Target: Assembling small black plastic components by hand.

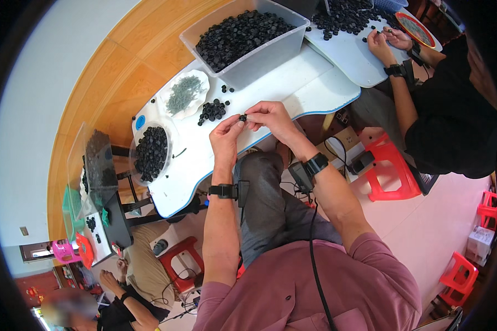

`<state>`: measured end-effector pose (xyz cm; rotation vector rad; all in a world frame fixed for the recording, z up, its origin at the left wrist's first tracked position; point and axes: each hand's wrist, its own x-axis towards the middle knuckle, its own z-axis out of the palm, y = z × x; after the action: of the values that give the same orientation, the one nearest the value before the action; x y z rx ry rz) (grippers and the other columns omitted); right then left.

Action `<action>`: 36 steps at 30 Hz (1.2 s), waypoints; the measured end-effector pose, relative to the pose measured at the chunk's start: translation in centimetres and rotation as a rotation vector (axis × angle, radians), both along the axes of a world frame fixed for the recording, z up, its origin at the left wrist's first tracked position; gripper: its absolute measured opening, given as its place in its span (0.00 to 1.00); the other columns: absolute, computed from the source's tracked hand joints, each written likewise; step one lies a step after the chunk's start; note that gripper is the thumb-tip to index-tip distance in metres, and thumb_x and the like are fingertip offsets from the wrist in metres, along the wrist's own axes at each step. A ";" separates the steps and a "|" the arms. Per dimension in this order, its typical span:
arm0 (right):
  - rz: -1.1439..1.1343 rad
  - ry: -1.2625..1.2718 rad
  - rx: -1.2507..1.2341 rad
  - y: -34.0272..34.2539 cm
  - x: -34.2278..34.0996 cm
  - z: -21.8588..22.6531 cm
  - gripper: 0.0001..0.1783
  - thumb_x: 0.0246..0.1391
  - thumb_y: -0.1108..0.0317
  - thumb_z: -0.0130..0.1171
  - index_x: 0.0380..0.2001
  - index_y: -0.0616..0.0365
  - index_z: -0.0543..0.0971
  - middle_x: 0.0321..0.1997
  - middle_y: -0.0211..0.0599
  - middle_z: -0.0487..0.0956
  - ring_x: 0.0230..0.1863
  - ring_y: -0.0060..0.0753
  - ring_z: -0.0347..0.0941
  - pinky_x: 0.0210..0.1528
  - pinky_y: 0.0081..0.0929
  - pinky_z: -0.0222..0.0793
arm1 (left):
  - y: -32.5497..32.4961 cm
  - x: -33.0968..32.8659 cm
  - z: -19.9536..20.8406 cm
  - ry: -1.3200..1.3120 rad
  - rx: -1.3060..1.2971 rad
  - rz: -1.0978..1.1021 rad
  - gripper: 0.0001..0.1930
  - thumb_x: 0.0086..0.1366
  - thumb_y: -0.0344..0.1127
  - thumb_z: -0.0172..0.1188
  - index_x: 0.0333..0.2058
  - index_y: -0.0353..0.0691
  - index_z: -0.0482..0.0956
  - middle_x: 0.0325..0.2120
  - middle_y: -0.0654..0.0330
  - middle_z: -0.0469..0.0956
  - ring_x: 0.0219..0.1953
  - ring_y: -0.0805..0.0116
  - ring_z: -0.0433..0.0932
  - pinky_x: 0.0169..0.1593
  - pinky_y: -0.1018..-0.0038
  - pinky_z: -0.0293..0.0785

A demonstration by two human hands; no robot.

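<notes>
My left hand (225,144) and my right hand (275,119) meet over the near edge of the white table (201,160). Between their fingertips they pinch one small black cap-like part (243,117); my fingers partly cover it. Just left of my hands lies a loose pile of similar black parts (212,112). Behind that pile, a white scalloped plate (202,83) holds a heap of tiny grey-green pieces (184,95). A round clear tub (169,144) full of black parts (151,153) stands farther left.
A large translucent bin (259,57) heaped with black parts stands at the table's back. At the right, a co-worker's hands (382,45) handle small parts by another pile. A second person (132,303) sits at lower left. Red stools (392,171) stand on the floor; a cable (313,243) crosses my lap.
</notes>
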<state>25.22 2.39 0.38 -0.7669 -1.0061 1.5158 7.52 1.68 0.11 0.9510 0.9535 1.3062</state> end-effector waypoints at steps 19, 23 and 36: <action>0.116 -0.029 -0.107 1.2 0.5 0.0 0.07 0.59 0.73 0.61 0.40 0.63 0.82 0.33 0.34 0.83 0.31 0.22 0.78 0.36 0.20 0.74 | 0.1 -0.3 -0.1 0.040 0.018 -0.018 0.15 0.62 0.22 0.65 0.49 0.27 0.80 0.40 0.53 0.83 0.41 0.70 0.82 0.48 0.76 0.78; 0.094 -0.051 -0.098 1.3 0.5 0.1 0.08 0.59 0.73 0.61 0.41 0.63 0.82 0.33 0.35 0.83 0.31 0.22 0.77 0.36 0.20 0.73 | 0.1 0.0 0.1 0.036 0.003 -0.030 0.15 0.63 0.22 0.64 0.49 0.26 0.80 0.40 0.53 0.83 0.41 0.69 0.83 0.48 0.75 0.79; 0.095 -0.067 -0.086 1.7 0.4 -0.3 0.07 0.58 0.74 0.63 0.39 0.63 0.82 0.31 0.34 0.82 0.30 0.22 0.77 0.34 0.19 0.72 | 0.2 0.3 0.2 0.013 -0.028 0.009 0.14 0.65 0.23 0.62 0.49 0.27 0.80 0.40 0.53 0.83 0.40 0.70 0.83 0.47 0.77 0.79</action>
<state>25.58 4.14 0.12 -0.8449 -1.0450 1.6327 7.80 1.85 0.29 0.9355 0.9842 1.2926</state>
